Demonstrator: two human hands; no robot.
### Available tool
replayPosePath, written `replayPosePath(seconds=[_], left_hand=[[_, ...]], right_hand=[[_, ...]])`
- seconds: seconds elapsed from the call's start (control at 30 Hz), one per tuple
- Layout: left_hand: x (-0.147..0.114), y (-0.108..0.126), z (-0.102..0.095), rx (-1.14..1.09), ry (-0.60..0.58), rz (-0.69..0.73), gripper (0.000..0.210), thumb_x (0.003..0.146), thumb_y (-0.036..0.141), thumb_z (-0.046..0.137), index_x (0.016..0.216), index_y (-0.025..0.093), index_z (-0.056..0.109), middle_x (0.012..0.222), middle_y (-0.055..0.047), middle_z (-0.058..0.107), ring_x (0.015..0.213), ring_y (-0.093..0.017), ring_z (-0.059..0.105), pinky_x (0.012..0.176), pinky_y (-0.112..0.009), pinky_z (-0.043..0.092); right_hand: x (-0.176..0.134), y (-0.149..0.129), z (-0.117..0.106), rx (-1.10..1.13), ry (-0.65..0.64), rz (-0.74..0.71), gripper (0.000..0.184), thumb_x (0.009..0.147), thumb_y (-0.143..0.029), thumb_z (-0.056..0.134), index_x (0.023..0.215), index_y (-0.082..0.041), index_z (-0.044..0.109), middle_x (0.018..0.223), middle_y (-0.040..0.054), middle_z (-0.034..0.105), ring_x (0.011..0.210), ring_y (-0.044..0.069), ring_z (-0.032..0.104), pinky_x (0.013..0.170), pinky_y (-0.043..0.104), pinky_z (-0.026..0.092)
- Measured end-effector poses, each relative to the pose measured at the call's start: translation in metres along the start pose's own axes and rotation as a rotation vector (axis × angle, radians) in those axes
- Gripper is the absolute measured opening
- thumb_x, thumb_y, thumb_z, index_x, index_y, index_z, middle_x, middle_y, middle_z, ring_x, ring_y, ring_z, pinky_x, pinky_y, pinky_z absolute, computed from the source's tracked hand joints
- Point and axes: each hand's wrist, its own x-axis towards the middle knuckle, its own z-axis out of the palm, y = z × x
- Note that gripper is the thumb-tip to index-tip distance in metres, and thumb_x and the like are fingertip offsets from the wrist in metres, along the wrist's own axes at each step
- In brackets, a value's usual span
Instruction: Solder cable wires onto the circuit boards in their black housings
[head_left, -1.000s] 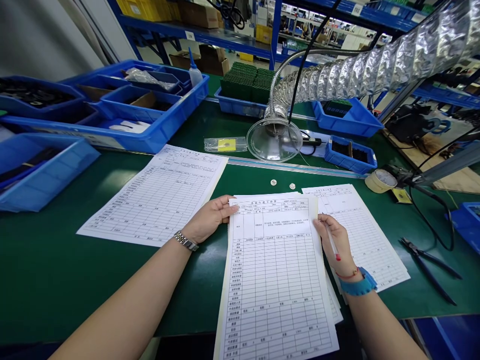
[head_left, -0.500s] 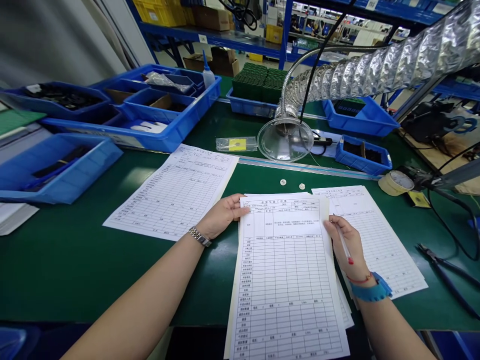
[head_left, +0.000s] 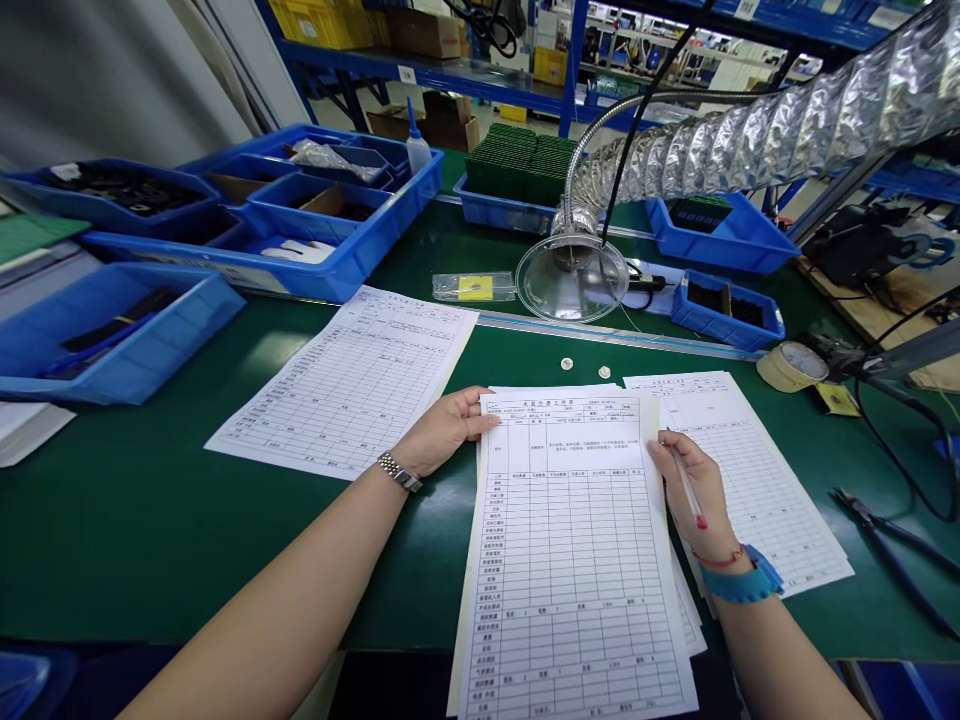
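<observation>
A stack of printed forms (head_left: 574, 530) stretches between my hands, its lower end over the table's front edge. My left hand (head_left: 444, 433) pinches the upper left edge of the stack, thumb on top. At the right edge, my right hand (head_left: 694, 485) grips the paper with the thumb and also has a red-ended pen (head_left: 688, 490) between its fingers. Under my right forearm and beside it lies another pile of forms (head_left: 757, 480). To the left, a separate form (head_left: 352, 385) rests on the green table (head_left: 225, 540).
Two small round pieces, one a white disc (head_left: 567, 364), lie beyond the papers. Behind them stands a clear fume hood (head_left: 572, 280) on a silver duct. Blue bins (head_left: 352, 265) fill the back left. Pliers (head_left: 892, 540) lie at right, near a tape roll (head_left: 793, 367).
</observation>
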Motion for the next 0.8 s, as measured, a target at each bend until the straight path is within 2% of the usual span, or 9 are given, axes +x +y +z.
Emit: replayPosePath(seconds=[0.8], left_hand=[[0.0002, -0.0015, -0.0007, -0.009, 0.008, 0.005, 0.029, 0.071, 0.021, 0.067, 0.097, 0.017, 0.054, 0.091, -0.004, 0.068, 0.084, -0.017, 0.063, 0.071, -0.029, 0.047]], right_hand=[[-0.0016, -0.0017, -0.002, -0.015, -0.016, 0.005, 0.026, 0.076, -0.044, 0.061, 0.089, -0.022, 0.062, 0.085, 0.004, 0.064, 0.072, 0.018, 0.057, 0.063, 0.033, 0.051]])
